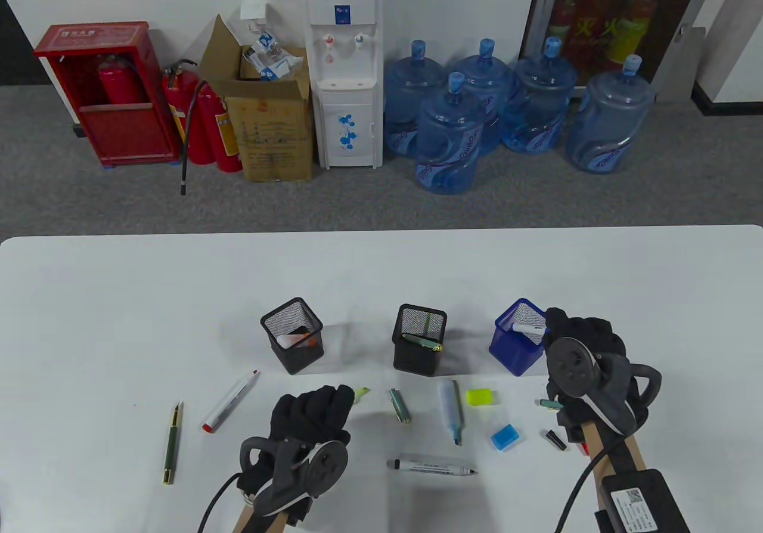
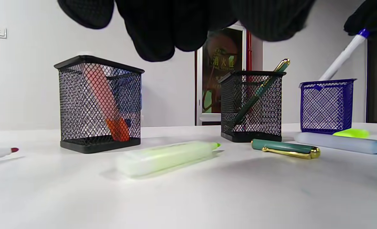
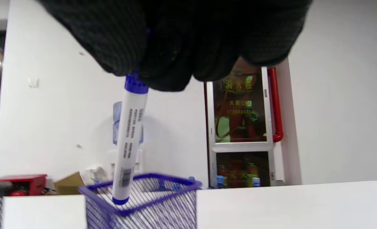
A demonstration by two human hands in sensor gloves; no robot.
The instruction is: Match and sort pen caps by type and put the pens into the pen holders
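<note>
A white marker with blue ends stands tilted in the blue holder, its top pinched by the right hand, while the left hand hovers with relaxed fingers over a yellow highlighter on the desk.

The right hand was raised at the right of the scene, its curled fingers pinching the upper end of a white marker that hung nearly upright. The left hand hovered low at near centre, fingers loosely curled, holding nothing.
</note>
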